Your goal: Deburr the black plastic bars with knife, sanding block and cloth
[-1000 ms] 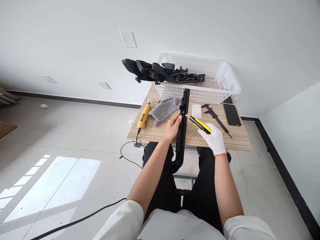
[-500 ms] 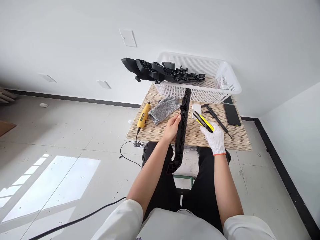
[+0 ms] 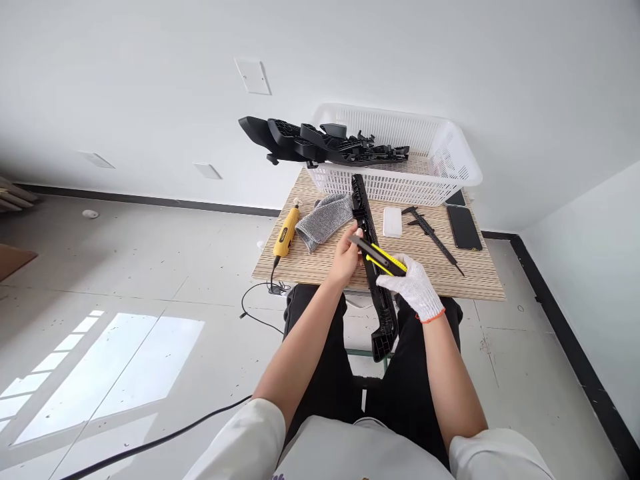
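A long black plastic trim part (image 3: 383, 308) slants across the table's near edge, its lower end above my lap. My bare left hand (image 3: 345, 255) grips it along its left side, above the middle. In my right hand (image 3: 414, 285), which wears a white knit glove with an orange cuff, is a yellow and black utility knife (image 3: 384, 259). The knife lies across the front of the part, blade pointing left toward my left thumb. Whether the blade touches the part or the thumb I cannot tell.
A white plastic basket (image 3: 395, 190) holding several black parts stands at the back. A yellow rotary tool (image 3: 287, 232) and a grey knit glove (image 3: 325, 220) lie left. On the right are a white card-like item (image 3: 393, 222), a black caliper (image 3: 433, 239) and a phone (image 3: 464, 228).
My right hand has brought the knife left, over the black part. The part has tilted, its top end moving left and its lower end right, still in my left hand.
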A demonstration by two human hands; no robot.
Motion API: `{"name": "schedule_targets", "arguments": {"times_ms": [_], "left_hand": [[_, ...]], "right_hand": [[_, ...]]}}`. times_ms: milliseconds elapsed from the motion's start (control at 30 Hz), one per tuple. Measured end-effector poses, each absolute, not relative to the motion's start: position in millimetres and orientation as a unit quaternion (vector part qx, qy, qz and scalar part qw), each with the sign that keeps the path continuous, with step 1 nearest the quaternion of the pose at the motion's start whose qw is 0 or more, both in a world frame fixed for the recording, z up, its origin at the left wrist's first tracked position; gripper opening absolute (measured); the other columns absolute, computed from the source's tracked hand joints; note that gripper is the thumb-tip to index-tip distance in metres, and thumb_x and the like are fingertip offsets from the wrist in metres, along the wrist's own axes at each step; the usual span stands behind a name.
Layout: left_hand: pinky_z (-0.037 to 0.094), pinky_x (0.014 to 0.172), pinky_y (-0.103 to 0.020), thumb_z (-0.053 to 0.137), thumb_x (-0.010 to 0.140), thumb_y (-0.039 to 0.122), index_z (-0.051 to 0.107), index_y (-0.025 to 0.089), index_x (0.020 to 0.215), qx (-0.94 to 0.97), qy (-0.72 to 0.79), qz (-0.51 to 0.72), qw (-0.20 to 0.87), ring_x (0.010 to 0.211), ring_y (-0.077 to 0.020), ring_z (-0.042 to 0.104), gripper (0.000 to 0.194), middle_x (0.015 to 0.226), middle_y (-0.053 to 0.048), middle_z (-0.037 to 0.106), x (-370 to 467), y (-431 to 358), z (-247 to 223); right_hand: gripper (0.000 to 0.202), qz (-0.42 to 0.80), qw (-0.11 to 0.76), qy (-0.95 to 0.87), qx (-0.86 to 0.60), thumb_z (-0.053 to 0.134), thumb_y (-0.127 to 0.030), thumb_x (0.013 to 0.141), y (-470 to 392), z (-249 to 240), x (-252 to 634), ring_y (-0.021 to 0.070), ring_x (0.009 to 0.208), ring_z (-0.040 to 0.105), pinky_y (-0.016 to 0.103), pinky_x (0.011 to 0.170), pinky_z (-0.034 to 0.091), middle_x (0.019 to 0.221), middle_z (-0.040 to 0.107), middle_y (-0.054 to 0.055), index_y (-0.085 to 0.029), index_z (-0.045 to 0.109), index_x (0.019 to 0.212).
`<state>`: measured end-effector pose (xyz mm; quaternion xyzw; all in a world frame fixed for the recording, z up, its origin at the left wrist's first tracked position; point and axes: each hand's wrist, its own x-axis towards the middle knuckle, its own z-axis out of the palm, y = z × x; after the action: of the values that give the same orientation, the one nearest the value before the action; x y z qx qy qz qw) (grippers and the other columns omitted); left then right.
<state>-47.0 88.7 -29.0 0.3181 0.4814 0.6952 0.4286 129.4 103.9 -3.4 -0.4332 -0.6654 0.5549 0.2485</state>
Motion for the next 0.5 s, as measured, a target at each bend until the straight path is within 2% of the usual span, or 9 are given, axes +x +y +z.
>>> {"name": "schedule_targets", "arguments": {"times_ms": [100, 233, 367, 500], "left_hand": [[0.030, 0.040, -0.020, 0.069, 0.080, 0.064, 0.057, 0.021, 0.116, 0.335, 0.465, 0.700, 0.426, 0.045, -0.0058, 0.034, 0.057, 0.063, 0.006, 0.041, -43, 85, -27], [0.028, 0.042, -0.021, 0.071, 0.079, 0.062, 0.055, 0.021, 0.101, 0.371, 0.440, 0.696, 0.429, 0.044, -0.0050, 0.031, 0.049, 0.063, 0.006, 0.045, -34, 79, -23], [0.031, 0.049, -0.021, 0.069, 0.082, 0.061, 0.053, 0.021, 0.095, 0.388, 0.444, 0.737, 0.329, 0.050, -0.0065, 0.034, 0.045, 0.061, 0.006, 0.044, -34, 84, -20], [0.032, 0.053, -0.023, 0.063, 0.086, 0.062, 0.052, 0.021, 0.095, 0.370, 0.463, 0.773, 0.224, 0.054, -0.0083, 0.034, 0.044, 0.062, 0.006, 0.041, -41, 100, -15]], "right_hand": [[0.032, 0.555, 0.222, -0.678, -0.427, 0.077, -0.036, 0.068, 95, -4, 137, 0.0096, 0.054, 0.051, 0.023, 0.054, 0.043, 0.069, 0.059, -0.006, -0.020, 0.059, 0.089], [0.034, 0.515, 0.184, -0.712, -0.441, 0.079, -0.037, 0.066, 90, -5, 142, 0.0098, 0.053, 0.052, 0.023, 0.055, 0.042, 0.067, 0.058, -0.006, -0.020, 0.053, 0.081], [0.034, 0.507, 0.194, -0.707, -0.454, 0.078, -0.039, 0.067, 88, -4, 140, 0.0112, 0.056, 0.054, 0.024, 0.057, 0.043, 0.069, 0.061, -0.005, -0.021, 0.056, 0.084], [0.037, 0.463, 0.199, -0.727, -0.466, 0.080, -0.042, 0.064, 87, -5, 132, 0.0144, 0.067, 0.059, 0.025, 0.062, 0.044, 0.076, 0.065, -0.004, -0.022, 0.060, 0.088]]}}
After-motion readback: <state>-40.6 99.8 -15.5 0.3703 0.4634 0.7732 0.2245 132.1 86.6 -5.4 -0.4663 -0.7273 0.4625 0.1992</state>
